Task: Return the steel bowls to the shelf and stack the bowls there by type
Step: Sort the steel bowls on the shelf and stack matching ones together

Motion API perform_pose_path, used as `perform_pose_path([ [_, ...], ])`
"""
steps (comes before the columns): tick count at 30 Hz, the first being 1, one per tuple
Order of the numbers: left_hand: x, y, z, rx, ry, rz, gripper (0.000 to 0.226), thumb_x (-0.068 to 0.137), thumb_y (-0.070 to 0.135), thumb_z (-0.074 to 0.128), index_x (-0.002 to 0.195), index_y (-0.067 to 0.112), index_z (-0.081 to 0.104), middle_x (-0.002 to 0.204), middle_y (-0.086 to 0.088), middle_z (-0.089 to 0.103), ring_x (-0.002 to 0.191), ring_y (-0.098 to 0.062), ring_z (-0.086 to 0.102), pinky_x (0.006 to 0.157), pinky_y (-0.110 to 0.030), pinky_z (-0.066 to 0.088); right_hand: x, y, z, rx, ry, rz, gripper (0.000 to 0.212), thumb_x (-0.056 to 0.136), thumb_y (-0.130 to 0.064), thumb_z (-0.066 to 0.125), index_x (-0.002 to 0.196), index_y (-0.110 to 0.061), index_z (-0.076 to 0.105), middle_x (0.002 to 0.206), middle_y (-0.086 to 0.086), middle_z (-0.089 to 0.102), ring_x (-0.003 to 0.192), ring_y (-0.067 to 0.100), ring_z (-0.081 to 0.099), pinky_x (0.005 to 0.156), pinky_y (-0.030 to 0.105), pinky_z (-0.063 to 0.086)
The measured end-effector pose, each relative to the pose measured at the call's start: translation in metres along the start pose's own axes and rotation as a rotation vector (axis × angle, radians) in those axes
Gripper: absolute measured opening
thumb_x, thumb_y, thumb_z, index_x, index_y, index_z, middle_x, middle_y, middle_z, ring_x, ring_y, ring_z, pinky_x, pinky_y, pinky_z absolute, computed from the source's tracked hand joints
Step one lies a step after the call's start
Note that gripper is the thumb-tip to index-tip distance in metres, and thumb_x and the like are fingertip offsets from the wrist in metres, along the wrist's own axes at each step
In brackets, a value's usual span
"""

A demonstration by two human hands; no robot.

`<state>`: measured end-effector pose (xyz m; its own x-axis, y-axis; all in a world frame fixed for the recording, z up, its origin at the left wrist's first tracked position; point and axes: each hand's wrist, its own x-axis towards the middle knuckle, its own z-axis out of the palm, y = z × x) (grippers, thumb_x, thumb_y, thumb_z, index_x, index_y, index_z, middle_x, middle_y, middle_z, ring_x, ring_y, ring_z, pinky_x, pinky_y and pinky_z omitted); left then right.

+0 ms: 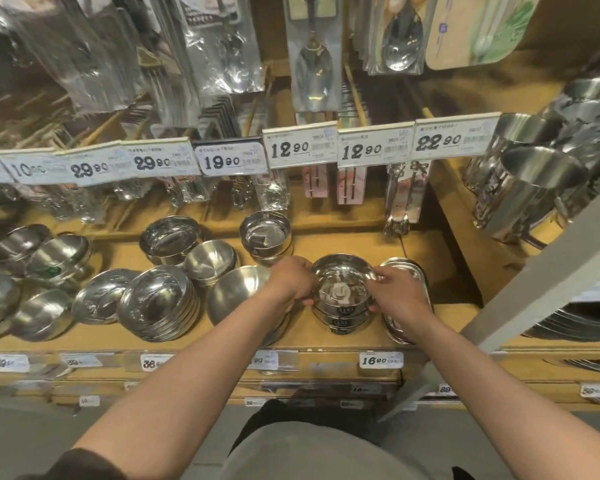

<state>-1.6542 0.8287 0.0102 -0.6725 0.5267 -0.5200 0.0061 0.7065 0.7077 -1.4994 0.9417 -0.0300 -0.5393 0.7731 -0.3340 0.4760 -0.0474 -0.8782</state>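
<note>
- Head view: the left hand (293, 278) and the right hand (394, 289) are on the two sides of the top steel bowl (342, 284). The fingers curl round its rim, one hand on each side.
- I think two hands are used so the bowl goes down straight and sits flat in the one under it.
- This bowl is on top of a small stack of same bowls (342, 318). The stack stands near the front of the wooden shelf (326, 341), a bit right of the middle.
- The stack is there because the bowls in it look alike: straight sides and a dark label on the front. Like goes with like.
- The top bowl is shiny and round, with a flat bottom. There is a pale sticker or paper inside it. I cannot read it.
- Just left of the stack sits a big round bowl (236, 296) with a dull inside. The left arm hides part of it.
- Just right of the stack are flat oval steel dishes (418, 271), partly hidden by the right hand.
- Behind them stands another straight bowl (265, 237) on its own pile.
- More piles of round bowls (160, 303) lie to the left, some tipped on their sides.
- Price tags (300, 148) hang above, on the rail.
- It looks like the job is partly done, since the tipped piles need tidying.
</note>
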Motion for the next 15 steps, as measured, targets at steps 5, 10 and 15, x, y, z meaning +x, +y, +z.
perform_pose_path([
  [5,-0.0082,0.0026,-0.0018,0.101,0.023,0.103,0.024,0.093,0.006,0.064,0.116,0.012,0.069,0.088,-0.008,0.07,0.085,-0.036,0.077,0.079,-0.048,0.064,-0.0003,-0.0024,0.0002,-0.1,0.033,-0.023,0.045,0.092,-0.013,0.065,0.136,-0.01,0.06,0.099,0.005,0.07,0.068,0.018,0.07,0.046,0.013,0.049],
  [10,-0.0047,0.0024,-0.0033,0.128,0.011,0.14,0.033,0.094,0.012,0.066,0.127,0.011,0.067,0.116,-0.016,0.072,0.094,-0.035,0.074,0.088,-0.048,0.061,-0.0047,-0.0061,0.0007,-0.156,0.043,-0.064,0.043,0.089,-0.012,0.07,0.132,-0.009,0.062,0.09,0.003,0.07,0.061,0.016,0.07,0.046,0.013,0.046],
  [15,-0.0003,0.0017,-0.0083,0.132,-0.06,0.093,0.033,0.097,0.014,0.061,0.13,0.014,0.062,0.099,-0.011,0.074,0.062,-0.023,0.073,0.061,-0.033,0.064,-0.004,-0.0055,0.0004,-0.164,0.028,0.0,0.046,0.091,-0.022,0.068,0.135,-0.015,0.058,0.086,-0.007,0.064,0.064,0.016,0.071,0.064,0.031,0.059],
])
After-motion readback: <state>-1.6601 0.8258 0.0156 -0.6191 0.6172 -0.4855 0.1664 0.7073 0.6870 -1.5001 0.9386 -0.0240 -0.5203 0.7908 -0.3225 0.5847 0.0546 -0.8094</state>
